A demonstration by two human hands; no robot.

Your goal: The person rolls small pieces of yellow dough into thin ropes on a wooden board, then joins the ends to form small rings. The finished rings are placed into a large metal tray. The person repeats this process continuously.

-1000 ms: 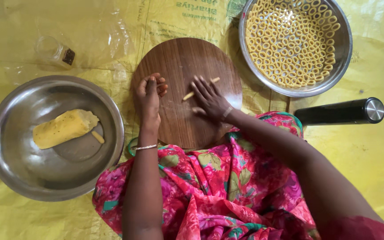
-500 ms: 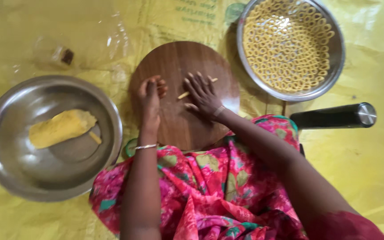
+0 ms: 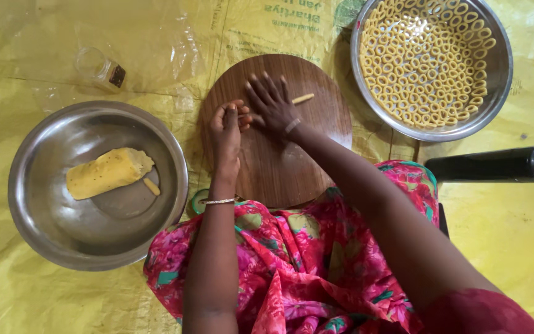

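Observation:
A round wooden board lies in front of me on a yellow sheet. My right hand lies flat on the board with fingers spread, pressing on a thin strip of yellow dough whose end pokes out to the right. My left hand rests beside it with fingers curled, pinching the strip's left end. A steel bowl at the left holds a lump of yellow dough and a small piece.
A steel plate at the top right holds several small dough rings. A black cylinder with a steel cap lies at the right. A small glass jar lies on clear plastic at the top left. Pink floral cloth covers my lap.
My right hand has slid forward and left across the board, rolling the dough strip. My left hand stayed by the strip's left end.

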